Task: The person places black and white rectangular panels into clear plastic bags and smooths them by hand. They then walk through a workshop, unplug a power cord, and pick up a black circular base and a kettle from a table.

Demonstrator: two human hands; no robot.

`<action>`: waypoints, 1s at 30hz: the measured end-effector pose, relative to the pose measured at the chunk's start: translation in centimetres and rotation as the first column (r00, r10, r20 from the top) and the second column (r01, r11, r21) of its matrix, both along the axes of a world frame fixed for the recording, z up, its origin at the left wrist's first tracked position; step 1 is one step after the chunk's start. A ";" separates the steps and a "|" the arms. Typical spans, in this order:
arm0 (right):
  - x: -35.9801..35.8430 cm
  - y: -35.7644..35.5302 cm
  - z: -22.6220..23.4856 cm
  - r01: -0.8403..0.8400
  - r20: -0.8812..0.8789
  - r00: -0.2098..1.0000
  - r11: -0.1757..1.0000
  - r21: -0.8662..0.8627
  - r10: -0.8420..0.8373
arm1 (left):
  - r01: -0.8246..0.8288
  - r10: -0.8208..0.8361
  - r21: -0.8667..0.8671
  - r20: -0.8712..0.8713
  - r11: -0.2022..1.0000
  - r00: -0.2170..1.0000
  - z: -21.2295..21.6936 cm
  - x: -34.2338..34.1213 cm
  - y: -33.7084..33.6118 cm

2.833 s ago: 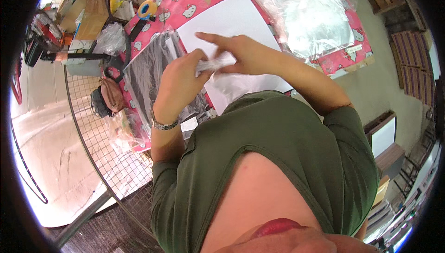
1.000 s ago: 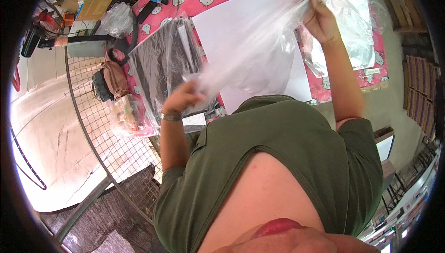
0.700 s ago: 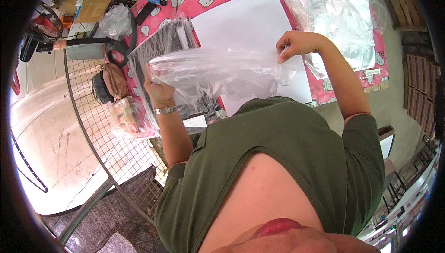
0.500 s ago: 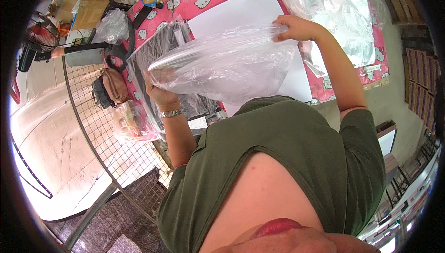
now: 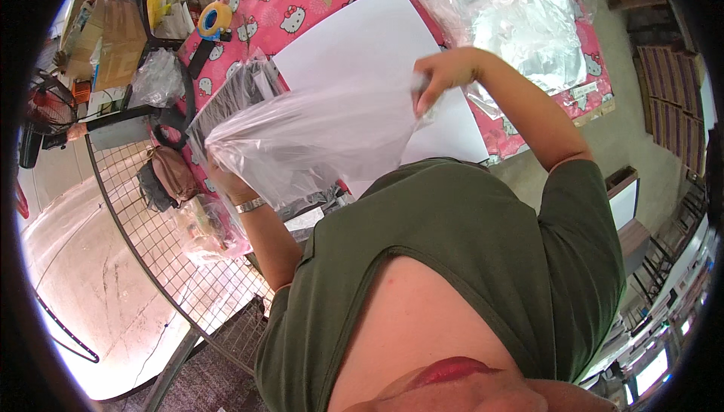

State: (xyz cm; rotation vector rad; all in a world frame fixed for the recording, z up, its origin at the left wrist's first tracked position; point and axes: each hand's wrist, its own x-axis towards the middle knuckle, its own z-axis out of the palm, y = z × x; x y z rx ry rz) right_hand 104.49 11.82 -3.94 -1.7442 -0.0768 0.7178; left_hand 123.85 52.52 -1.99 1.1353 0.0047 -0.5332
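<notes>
A clear plastic bag (image 5: 317, 129) is stretched between my two hands over the table. My right hand (image 5: 446, 76) grips its right end, fingers closed and a little smeared by motion. At the other end my left hand (image 5: 228, 182), a metal-band watch on its wrist, holds the bag's gathered edge; plastic covers part of its fingers. Beneath the bag lies a large white sheet (image 5: 347, 38). To the left, partly hidden by the bag, is a dark flat item in clear plastic (image 5: 245, 91).
A pile of clear plastic (image 5: 520, 27) covers the right of the pink patterned table cover (image 5: 264, 16). A tape roll on a dispenser (image 5: 214, 19) stands far left. Along the left edge are a brown pouch (image 5: 175, 174), a wire mesh rack (image 5: 143, 223) and a cardboard box (image 5: 117, 42).
My right hand has moved left and slightly down with its end of the bag. My left hand has shifted left and down. The whole view has also turned a little.
</notes>
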 end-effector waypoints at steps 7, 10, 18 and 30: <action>1.5 -3.0 -0.8 0.625 -0.348 0.588 0.138 0.768 -0.730 | 0.839 -0.749 0.142 -0.390 0.525 0.535 -7.2 -2.4 2.5; 1.3 -1.8 2.0 0.851 -0.546 0.508 0.486 0.199 -0.667 | 0.103 -0.145 -0.152 -0.295 0.983 0.944 -2.0 -2.3 -2.7; 4.0 -6.5 -3.7 0.487 -0.174 0.591 0.176 0.855 -0.788 | 0.679 -0.613 0.129 -0.333 0.723 0.716 -5.9 1.2 -1.6; 11.4 -9.1 -11.0 0.635 -0.173 0.764 0.677 0.371 -0.621 | 0.137 -0.536 0.808 0.244 0.573 0.808 -15.1 12.8 -4.1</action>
